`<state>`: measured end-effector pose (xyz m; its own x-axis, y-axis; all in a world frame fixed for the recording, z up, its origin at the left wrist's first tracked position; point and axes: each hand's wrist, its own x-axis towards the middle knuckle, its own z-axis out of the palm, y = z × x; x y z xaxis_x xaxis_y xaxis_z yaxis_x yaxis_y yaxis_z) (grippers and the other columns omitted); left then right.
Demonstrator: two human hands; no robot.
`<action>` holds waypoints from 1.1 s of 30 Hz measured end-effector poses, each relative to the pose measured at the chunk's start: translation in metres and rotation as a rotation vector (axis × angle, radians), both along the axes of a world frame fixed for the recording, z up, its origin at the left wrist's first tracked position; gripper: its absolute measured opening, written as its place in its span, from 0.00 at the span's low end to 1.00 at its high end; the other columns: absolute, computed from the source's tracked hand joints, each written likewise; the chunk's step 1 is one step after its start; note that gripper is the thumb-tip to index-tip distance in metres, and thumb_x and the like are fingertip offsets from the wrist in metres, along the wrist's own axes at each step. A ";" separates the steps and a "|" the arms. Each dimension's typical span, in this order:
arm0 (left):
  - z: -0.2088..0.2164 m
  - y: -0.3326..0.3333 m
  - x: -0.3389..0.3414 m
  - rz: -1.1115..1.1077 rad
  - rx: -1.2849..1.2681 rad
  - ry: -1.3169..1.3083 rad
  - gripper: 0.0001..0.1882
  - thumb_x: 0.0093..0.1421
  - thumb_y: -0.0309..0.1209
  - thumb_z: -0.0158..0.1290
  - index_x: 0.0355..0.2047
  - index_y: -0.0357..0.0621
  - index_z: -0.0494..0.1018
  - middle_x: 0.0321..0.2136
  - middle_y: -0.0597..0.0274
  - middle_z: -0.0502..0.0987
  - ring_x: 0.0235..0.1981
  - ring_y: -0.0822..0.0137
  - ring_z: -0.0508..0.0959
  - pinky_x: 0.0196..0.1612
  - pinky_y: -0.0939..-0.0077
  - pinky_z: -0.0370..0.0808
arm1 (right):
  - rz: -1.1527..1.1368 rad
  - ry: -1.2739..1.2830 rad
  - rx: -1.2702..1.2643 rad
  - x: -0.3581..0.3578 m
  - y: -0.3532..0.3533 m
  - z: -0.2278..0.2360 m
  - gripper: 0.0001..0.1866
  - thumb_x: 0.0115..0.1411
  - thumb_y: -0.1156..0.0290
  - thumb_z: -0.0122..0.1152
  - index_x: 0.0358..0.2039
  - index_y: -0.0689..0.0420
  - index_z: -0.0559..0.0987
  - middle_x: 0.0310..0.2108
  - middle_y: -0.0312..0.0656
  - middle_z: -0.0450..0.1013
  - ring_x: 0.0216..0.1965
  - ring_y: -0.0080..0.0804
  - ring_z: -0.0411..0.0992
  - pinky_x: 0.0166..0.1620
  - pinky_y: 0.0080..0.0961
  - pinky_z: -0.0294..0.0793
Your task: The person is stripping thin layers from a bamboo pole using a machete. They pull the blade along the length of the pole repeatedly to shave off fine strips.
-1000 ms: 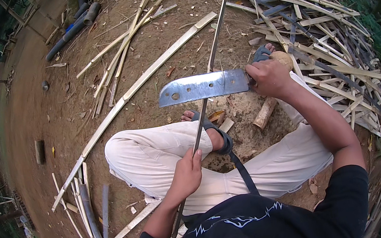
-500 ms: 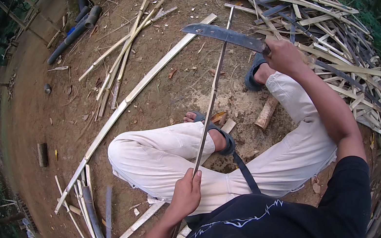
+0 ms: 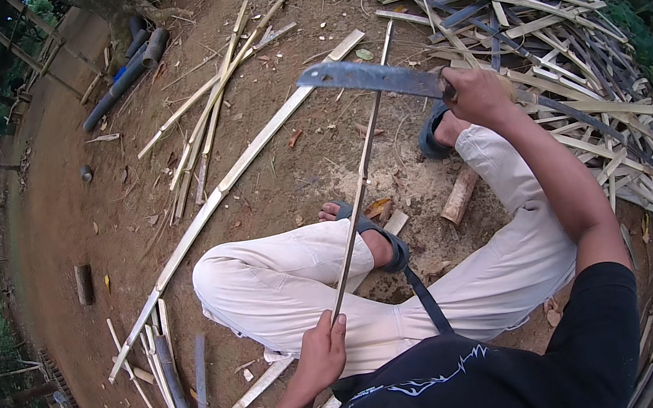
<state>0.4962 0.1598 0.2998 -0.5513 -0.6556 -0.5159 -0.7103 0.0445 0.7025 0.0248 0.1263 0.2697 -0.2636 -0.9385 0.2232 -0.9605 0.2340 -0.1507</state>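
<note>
My left hand (image 3: 321, 354) is closed around the lower end of a long, thin bamboo strip (image 3: 365, 163). The strip slants up and away from my lap, passing over my folded leg. In my right hand (image 3: 480, 95) is the handle of a machete, its broad dark blade (image 3: 375, 78) pointing left. The blade crosses the strip's upper part; whether the two touch, I cannot tell. A short wooden piece (image 3: 459, 196) lies on the ground between my feet, beside pale shavings.
A big heap of split bamboo strips (image 3: 545, 28) covers the right side. One long pale strip (image 3: 251, 152) lies diagonally left of my hands. More strips (image 3: 175, 387) lie at lower left. Dark bamboo poles (image 3: 120, 91) rest at far left, near a tree base. A short log (image 3: 84, 284) stands left.
The machete has shifted left and its tip has dropped a little, so the blade lies flatter. My left hand keeps its grip on the strip. The whole view has shifted slightly.
</note>
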 end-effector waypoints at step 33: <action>-0.017 -0.034 -0.060 0.096 1.115 0.437 0.22 0.73 0.51 0.36 0.37 0.44 0.63 0.17 0.69 0.62 0.12 0.80 0.61 0.16 0.84 0.60 | -0.300 -1.373 -0.508 0.034 -0.036 0.028 0.13 0.52 0.76 0.73 0.28 0.58 0.73 0.19 0.35 0.72 0.17 0.23 0.69 0.23 0.22 0.70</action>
<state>0.4362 0.1260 0.2830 -0.7946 -0.0149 -0.6070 -0.3695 -0.7813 0.5030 0.0590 0.0901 0.2974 -0.6975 -0.7127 -0.0743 0.0669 0.0385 -0.9970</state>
